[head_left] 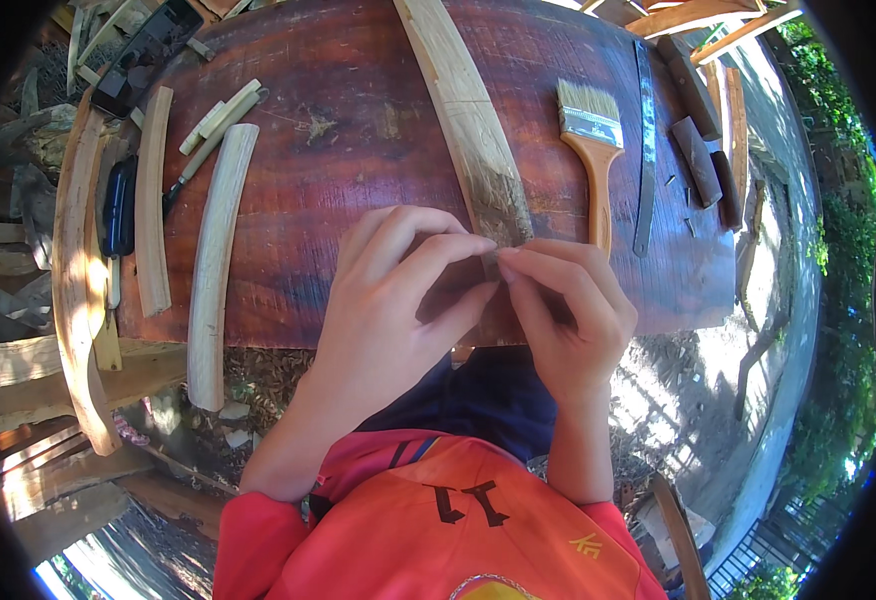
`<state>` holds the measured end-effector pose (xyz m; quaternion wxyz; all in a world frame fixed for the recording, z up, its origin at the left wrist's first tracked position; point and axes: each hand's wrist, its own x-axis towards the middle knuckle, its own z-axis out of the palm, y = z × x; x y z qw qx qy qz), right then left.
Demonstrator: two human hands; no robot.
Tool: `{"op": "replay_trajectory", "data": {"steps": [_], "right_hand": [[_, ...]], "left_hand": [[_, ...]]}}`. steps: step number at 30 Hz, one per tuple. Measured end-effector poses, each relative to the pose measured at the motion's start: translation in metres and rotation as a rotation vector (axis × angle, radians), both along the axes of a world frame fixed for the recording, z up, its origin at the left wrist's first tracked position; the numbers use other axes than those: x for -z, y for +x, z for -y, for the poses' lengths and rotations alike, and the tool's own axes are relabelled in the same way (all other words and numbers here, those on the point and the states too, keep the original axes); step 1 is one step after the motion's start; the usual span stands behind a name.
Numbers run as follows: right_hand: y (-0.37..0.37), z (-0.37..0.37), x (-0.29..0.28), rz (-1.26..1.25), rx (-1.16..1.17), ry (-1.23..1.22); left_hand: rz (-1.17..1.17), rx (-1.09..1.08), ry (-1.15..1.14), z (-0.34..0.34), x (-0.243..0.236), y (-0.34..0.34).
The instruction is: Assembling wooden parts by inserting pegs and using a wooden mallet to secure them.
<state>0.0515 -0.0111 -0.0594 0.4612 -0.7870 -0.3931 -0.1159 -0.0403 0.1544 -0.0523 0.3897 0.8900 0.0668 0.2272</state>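
My left hand (383, 285) and my right hand (580, 310) meet over the table's near edge, thumbs and forefingers pinched together. Between the fingertips is a small greyish piece (491, 264), too small and covered to name. Just beyond them lies a long wooden plank (463, 110), its near end rough and darker; the hands hide where it ends. To the right of the plank rests a flat paintbrush (590, 130) with pale bristles and a wooden handle, close to my right hand. Beside the brush is a narrow dark metal strip (646, 150) with a hole at its near end.
The reddish-brown wooden table (348, 130) carries curved wood strips (223, 265) on its left, a dark-handled tool (120, 205) and a black flat device (148, 55). Dark blocks (696, 162) and small nails (689, 222) lie at right. Scrap wood (18, 370) surrounds the left side.
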Motion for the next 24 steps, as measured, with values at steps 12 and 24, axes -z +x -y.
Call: {"op": "replay_trajectory", "data": {"steps": [12, 24], "right_hand": [[-0.0004, -0.0006, 0.0006, 0.028, -0.024, -0.007], [0.0004, -0.0004, 0.0026, 0.082, -0.037, 0.019]], "left_hand": [[0.022, 0.006, 0.001, -0.0006, 0.0038, 0.0014], [0.040, 0.004, -0.005, 0.0013, 0.0050, 0.0058]]}}
